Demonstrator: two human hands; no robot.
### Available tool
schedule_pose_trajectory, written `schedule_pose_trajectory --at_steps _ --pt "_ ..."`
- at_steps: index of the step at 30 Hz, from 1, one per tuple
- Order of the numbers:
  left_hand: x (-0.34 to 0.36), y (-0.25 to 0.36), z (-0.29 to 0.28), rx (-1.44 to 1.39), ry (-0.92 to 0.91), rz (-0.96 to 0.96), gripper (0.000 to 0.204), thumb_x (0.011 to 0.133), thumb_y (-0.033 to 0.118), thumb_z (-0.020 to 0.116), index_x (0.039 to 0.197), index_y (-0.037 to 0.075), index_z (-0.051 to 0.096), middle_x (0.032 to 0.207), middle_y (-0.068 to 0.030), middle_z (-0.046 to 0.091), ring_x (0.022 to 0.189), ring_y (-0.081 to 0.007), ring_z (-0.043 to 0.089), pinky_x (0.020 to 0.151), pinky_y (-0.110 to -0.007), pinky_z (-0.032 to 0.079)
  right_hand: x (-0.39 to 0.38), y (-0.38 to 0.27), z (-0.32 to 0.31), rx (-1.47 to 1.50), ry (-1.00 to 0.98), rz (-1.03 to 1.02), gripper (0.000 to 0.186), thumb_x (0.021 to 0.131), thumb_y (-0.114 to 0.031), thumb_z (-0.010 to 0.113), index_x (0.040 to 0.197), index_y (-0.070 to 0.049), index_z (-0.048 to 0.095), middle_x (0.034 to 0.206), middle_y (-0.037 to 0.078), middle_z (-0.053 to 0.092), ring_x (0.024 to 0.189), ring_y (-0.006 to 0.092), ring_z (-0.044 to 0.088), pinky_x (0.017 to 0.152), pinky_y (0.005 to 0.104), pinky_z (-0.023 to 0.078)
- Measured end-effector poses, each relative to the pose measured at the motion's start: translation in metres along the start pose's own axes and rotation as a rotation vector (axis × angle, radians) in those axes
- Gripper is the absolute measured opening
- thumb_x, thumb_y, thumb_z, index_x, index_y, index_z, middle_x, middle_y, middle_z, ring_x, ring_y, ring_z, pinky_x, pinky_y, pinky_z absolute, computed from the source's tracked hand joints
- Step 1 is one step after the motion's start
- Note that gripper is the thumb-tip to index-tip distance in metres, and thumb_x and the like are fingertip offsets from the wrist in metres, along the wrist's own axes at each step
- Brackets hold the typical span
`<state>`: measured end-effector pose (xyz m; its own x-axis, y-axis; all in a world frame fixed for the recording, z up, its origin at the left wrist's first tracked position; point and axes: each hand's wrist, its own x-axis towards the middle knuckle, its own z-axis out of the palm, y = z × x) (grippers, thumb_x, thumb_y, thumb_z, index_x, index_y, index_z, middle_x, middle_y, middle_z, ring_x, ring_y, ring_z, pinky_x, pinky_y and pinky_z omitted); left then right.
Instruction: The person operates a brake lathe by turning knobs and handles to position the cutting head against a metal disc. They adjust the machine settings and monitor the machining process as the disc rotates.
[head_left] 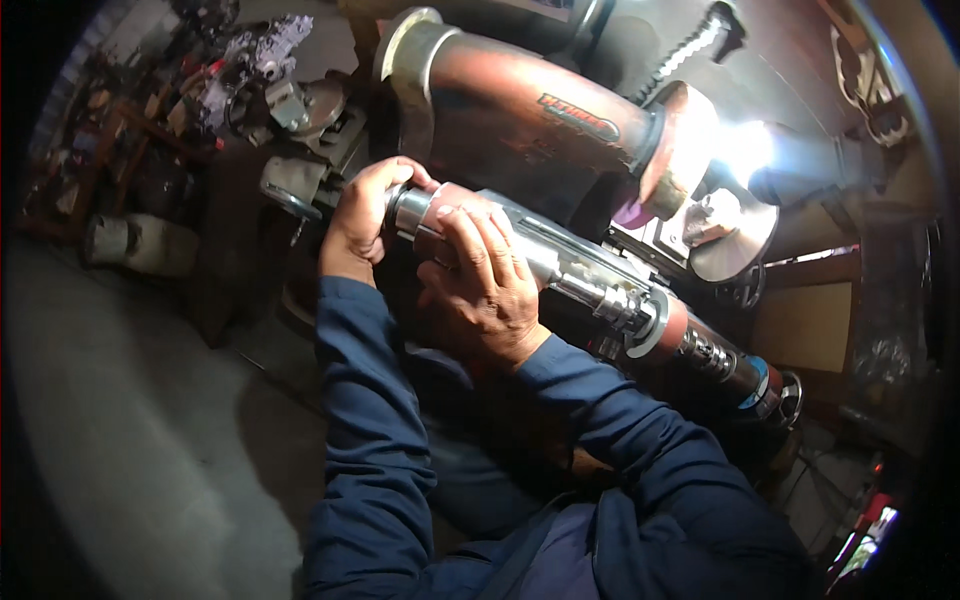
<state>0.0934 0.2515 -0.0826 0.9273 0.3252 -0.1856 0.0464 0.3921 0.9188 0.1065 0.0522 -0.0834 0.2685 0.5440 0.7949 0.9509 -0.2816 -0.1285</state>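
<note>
A long bench machine with a reddish-brown body lies diagonally before me. At its left end, my left hand (362,218) is closed around the end beside a shiny metal collar (411,212). My right hand (487,275) rests over the silver and red-brown cylinder (535,256) just right of it, fingers wrapped across its top. What lies under both palms is hidden. Further right along the same line sits a stepped metal spindle (600,294), with a pale ring-shaped flange (652,325) after it.
Above my hands is a reddish wheel guard (530,95) with a thick round end (680,150). A bright work lamp (748,148) glares beside it. Handwheels (292,202) (791,398) stick out at both ends. Cluttered metal parts (170,120) lie at the upper left.
</note>
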Motion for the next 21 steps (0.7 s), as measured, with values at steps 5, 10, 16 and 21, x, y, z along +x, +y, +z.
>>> schedule_pose_trajectory --at_steps 5,10,16,21 --pt "-0.012 0.004 0.001 -0.005 0.106 0.020 0.023 0.086 0.019 0.054 0.084 0.002 0.069 0.088 -0.0115 0.070 0.080 -0.0185 0.066 0.074 -0.031 0.052 0.006 -0.009 0.001 0.042 -0.132 -0.019 0.014 0.073 -0.023 0.070 0.086 -0.017 0.069 0.132 0.018 0.050 0.123 0.0358 0.052 0.102 0.0475 0.048" --pt "-0.010 0.006 0.010 -0.001 0.083 0.000 0.023 0.089 0.020 0.053 0.087 0.002 0.067 0.088 -0.0107 0.070 0.085 -0.0180 0.065 0.079 -0.030 0.051 0.003 -0.014 0.006 -0.120 -0.082 0.038 0.008 0.076 -0.019 0.070 0.085 -0.018 0.069 0.128 0.012 0.056 0.121 0.0309 0.056 0.101 0.0430 0.051" --pt "-0.014 -0.003 0.001 -0.252 0.062 -0.021 0.020 0.087 0.020 0.058 0.087 0.002 0.067 0.087 -0.0116 0.070 0.085 -0.0207 0.067 0.082 -0.033 0.053 0.006 -0.013 0.002 -0.036 -0.116 0.037 0.013 0.071 -0.018 0.075 0.082 -0.018 0.069 0.132 0.017 0.055 0.118 0.0344 0.059 0.101 0.0458 0.050" --pt "-0.017 -0.024 0.018 -0.874 0.177 0.016 0.028 0.086 0.024 0.072 0.100 0.001 0.063 0.093 -0.0130 0.067 0.091 -0.0250 0.068 0.088 -0.042 0.056 0.017 -0.030 -0.052 0.217 -0.291 0.211 0.029 0.067 -0.011 0.084 0.093 -0.008 0.070 0.134 0.024 0.051 0.121 0.0414 0.057 0.100 0.0469 0.050"
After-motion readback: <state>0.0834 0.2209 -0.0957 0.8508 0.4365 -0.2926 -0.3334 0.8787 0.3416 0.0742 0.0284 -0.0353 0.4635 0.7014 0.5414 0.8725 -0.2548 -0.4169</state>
